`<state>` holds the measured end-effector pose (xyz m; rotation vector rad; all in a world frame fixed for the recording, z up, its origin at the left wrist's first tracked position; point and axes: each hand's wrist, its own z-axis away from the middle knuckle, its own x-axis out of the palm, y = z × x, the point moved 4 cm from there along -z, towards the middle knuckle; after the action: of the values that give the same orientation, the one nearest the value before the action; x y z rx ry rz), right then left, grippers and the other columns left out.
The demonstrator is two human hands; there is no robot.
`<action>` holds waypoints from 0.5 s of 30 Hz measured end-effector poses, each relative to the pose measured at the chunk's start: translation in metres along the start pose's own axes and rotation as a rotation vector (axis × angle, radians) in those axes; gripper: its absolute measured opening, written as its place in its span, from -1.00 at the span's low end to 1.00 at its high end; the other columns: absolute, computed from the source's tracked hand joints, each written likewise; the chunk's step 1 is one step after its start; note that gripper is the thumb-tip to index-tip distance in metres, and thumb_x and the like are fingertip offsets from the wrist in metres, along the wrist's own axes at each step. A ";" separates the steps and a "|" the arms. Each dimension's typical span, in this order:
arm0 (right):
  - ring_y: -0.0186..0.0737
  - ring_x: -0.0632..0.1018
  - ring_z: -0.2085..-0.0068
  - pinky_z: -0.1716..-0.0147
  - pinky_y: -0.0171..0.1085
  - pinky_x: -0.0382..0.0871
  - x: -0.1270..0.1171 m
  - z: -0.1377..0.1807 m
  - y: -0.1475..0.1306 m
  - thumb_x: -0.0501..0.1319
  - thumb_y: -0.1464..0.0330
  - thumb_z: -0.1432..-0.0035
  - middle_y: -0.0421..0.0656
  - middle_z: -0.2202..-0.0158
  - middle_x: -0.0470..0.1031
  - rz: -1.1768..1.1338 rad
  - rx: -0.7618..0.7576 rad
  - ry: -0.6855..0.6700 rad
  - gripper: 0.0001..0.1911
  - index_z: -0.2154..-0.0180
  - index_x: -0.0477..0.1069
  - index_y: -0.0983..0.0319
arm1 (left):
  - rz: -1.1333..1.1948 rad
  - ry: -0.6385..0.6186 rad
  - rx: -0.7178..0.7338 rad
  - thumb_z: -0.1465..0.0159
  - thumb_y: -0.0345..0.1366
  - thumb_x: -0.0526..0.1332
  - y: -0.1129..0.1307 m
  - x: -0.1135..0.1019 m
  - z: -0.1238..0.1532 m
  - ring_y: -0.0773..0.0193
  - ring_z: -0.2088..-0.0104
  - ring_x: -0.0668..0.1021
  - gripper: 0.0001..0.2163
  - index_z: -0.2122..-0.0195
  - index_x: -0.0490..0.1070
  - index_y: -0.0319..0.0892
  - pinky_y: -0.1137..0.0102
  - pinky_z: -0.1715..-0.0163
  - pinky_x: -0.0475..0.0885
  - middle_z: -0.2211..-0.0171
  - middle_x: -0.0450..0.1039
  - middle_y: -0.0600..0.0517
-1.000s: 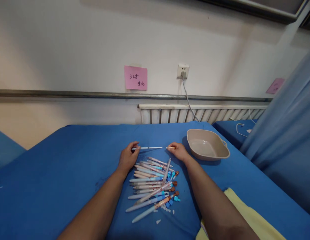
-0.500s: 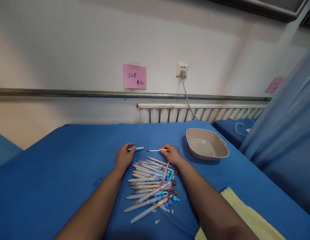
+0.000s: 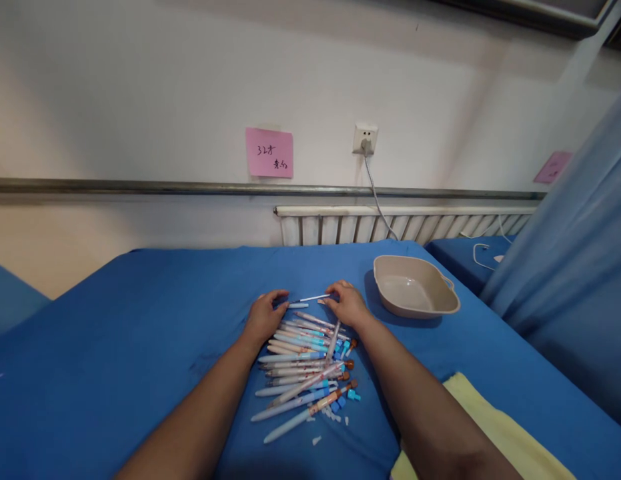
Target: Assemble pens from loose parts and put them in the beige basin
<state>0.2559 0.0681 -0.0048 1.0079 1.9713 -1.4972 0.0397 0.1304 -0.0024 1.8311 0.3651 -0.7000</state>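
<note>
A heap of several pens (image 3: 303, 363) lies on the blue sheet between my forearms, with small loose caps and bits beside it. My left hand (image 3: 264, 317) rests at the heap's far left edge, fingers curled round a pale blue pen barrel (image 3: 296, 305). My right hand (image 3: 344, 303) sits at the far right edge and pinches the end of a thin white refill (image 3: 315, 297). The refill's tip points toward the barrel's open end, a short gap apart.
A beige tray (image 3: 443, 308) stands on the sheet to the right of my right hand. A yellow cloth (image 3: 490, 427) lies at the lower right. A blue curtain (image 3: 580, 267) hangs on the right, and a radiator (image 3: 390, 227) runs along the wall behind.
My hands have drawn closer together and slightly toward the heap. The refill, joined to the barrel a second ago, is now separate and tilted in my right hand.
</note>
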 end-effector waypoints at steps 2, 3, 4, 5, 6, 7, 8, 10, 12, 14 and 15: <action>-0.32 0.45 0.34 0.35 -0.36 0.25 0.004 0.003 -0.006 0.24 0.30 -0.05 -0.18 0.32 0.49 -0.014 -0.013 -0.181 -0.81 0.26 0.44 0.21 | 0.008 0.006 0.009 -0.07 -0.21 0.19 0.000 -0.002 0.000 0.10 0.15 0.53 -0.69 0.17 0.47 -0.19 0.21 0.08 0.37 0.18 0.52 -0.08; -0.35 0.44 0.40 0.41 -0.38 0.23 0.007 0.005 -0.009 0.24 0.34 -0.02 -0.21 0.37 0.49 -0.021 -0.027 -0.274 -0.83 0.27 0.44 0.21 | 0.018 0.004 0.015 -0.09 -0.20 0.18 0.000 -0.002 0.001 0.12 0.17 0.53 -0.69 0.16 0.46 -0.20 0.23 0.10 0.39 0.19 0.53 -0.07; -0.37 0.42 0.44 0.45 -0.40 0.20 0.010 0.007 -0.013 0.24 0.38 0.01 -0.24 0.41 0.49 -0.023 -0.041 -0.343 -0.82 0.28 0.44 0.20 | 0.030 -0.002 0.022 -0.09 -0.18 0.17 0.000 -0.001 0.001 0.14 0.20 0.54 -0.68 0.16 0.45 -0.20 0.25 0.12 0.41 0.21 0.54 -0.06; -0.38 0.41 0.47 0.48 -0.40 0.17 0.011 0.009 -0.016 0.24 0.42 0.05 -0.26 0.44 0.49 -0.017 -0.051 -0.381 -0.81 0.29 0.44 0.20 | 0.042 -0.009 0.028 -0.10 -0.17 0.16 0.001 0.000 0.002 0.16 0.22 0.55 -0.68 0.17 0.45 -0.20 0.27 0.15 0.42 0.22 0.54 -0.05; -0.38 0.40 0.48 0.49 -0.40 0.14 0.011 0.010 -0.018 0.24 0.45 0.08 -0.27 0.46 0.49 -0.004 -0.060 -0.390 -0.80 0.30 0.45 0.19 | 0.054 -0.019 0.035 -0.10 -0.16 0.16 0.002 0.001 0.002 0.17 0.24 0.56 -0.68 0.17 0.44 -0.21 0.28 0.17 0.43 0.24 0.55 -0.05; -0.37 0.39 0.49 0.50 -0.40 0.13 0.011 0.011 -0.020 0.23 0.47 0.09 -0.27 0.47 0.48 0.006 -0.068 -0.383 -0.80 0.32 0.45 0.19 | 0.064 -0.029 0.042 -0.10 -0.16 0.16 0.003 0.002 0.003 0.18 0.25 0.56 -0.68 0.17 0.44 -0.21 0.30 0.18 0.44 0.26 0.55 -0.04; -0.37 0.39 0.49 0.50 -0.39 0.12 0.011 0.012 -0.021 0.22 0.47 0.10 -0.26 0.48 0.48 0.012 -0.078 -0.375 -0.80 0.33 0.45 0.19 | 0.074 -0.038 0.047 -0.11 -0.15 0.16 0.004 0.003 0.003 0.19 0.26 0.56 -0.68 0.17 0.44 -0.21 0.31 0.19 0.45 0.27 0.55 -0.03; -0.37 0.39 0.48 0.50 -0.39 0.12 0.012 0.012 -0.023 0.20 0.46 0.07 -0.25 0.46 0.48 0.009 -0.099 -0.358 -0.83 0.33 0.44 0.20 | 0.075 -0.058 0.064 -0.11 -0.15 0.16 0.007 0.004 0.004 0.20 0.26 0.56 -0.69 0.17 0.44 -0.20 0.31 0.19 0.44 0.26 0.55 -0.03; -0.37 0.41 0.45 0.48 -0.40 0.15 0.015 0.012 -0.021 0.18 0.45 0.02 -0.23 0.44 0.48 -0.049 -0.109 -0.338 -0.84 0.32 0.42 0.21 | 0.046 -0.087 0.099 -0.12 -0.14 0.17 0.012 0.003 0.006 0.19 0.23 0.54 -0.69 0.17 0.46 -0.19 0.30 0.16 0.42 0.24 0.54 -0.03; -0.38 0.41 0.45 0.47 -0.42 0.19 0.019 0.010 -0.017 0.15 0.44 -0.03 -0.23 0.44 0.47 -0.162 -0.091 -0.322 -0.85 0.29 0.41 0.23 | 0.009 -0.134 0.148 -0.12 -0.15 0.18 0.019 0.003 0.008 0.18 0.19 0.52 -0.69 0.16 0.47 -0.16 0.30 0.13 0.39 0.21 0.53 -0.03; -0.38 0.41 0.45 0.47 -0.42 0.20 0.021 0.009 -0.016 0.14 0.43 -0.06 -0.24 0.45 0.45 -0.226 -0.079 -0.311 -0.86 0.29 0.40 0.23 | -0.002 -0.157 0.169 -0.12 -0.15 0.18 0.021 0.003 0.009 0.18 0.19 0.52 -0.69 0.16 0.47 -0.15 0.30 0.14 0.39 0.20 0.53 -0.03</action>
<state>0.2302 0.0629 -0.0133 0.4951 1.9462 -1.5699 0.0513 0.1140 0.0097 1.9187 0.2094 -0.8926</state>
